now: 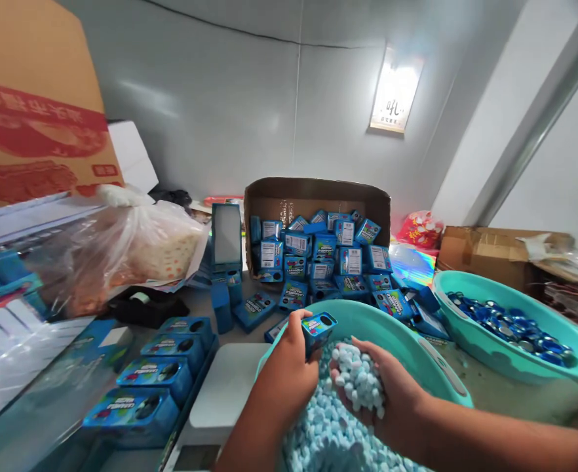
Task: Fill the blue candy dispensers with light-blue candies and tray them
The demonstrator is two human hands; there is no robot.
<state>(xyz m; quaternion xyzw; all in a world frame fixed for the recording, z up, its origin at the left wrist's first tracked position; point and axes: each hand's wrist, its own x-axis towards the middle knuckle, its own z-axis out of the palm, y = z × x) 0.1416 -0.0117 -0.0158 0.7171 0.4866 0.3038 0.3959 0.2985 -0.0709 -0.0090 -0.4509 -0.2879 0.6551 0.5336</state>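
My left hand (296, 357) grips a small blue box (318, 328) over the near-left rim of a turquoise basin (402, 331). Pale blue candies (323, 426) fill the bottom of this basin. Cupped palm-up just right of the box, my right hand (382, 383) holds a heaped handful of the same candies (358, 379). A small gap lies between the handful and the box. The far side of the box and how full it is cannot be made out.
A tipped cardboard carton (318, 190) spills blue boxes behind the basin. At right, another turquoise basin (490, 354) holds shiny blue pieces. A white scale (227, 387) stands left of my arm, beside a tray of blue boxes (132, 410). A tied plastic bag (136, 242) sits farther left.
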